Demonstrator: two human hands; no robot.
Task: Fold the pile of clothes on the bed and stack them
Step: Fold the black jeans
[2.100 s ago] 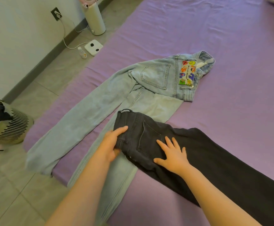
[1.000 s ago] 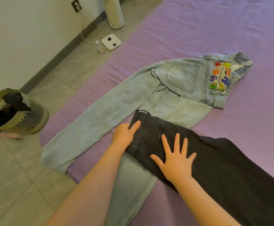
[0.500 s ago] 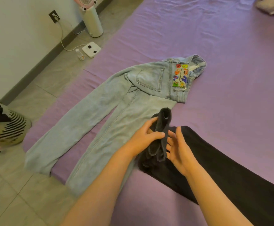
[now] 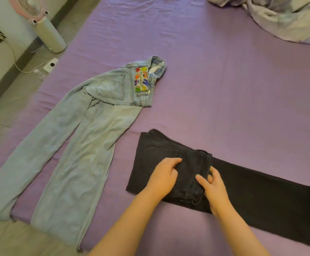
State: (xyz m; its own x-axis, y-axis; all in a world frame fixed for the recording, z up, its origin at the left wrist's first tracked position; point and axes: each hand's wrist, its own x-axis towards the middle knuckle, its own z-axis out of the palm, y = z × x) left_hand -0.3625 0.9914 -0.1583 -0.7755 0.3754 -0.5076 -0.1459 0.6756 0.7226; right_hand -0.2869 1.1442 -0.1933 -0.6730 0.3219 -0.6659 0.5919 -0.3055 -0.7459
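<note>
— Where is our left hand [image 4: 164,179]?
— Its fingers are curled down on the folded top of the black jeans [image 4: 156,163], pinching the cloth; the fold runs left and far of it.
— And our right hand [image 4: 212,187]?
— Just right of it, fingers curled round the waistband edge. The black legs stretch off right across the purple bed [image 4: 233,89].
— The light blue jeans [image 4: 80,145]?
— Spread flat to the left, legs hanging over the near edge.

On the bed [image 4: 224,89], the spread jeans [image 4: 80,145] lie left of the folded trousers [image 4: 261,191], bedding [image 4: 283,17] far behind.
</note>
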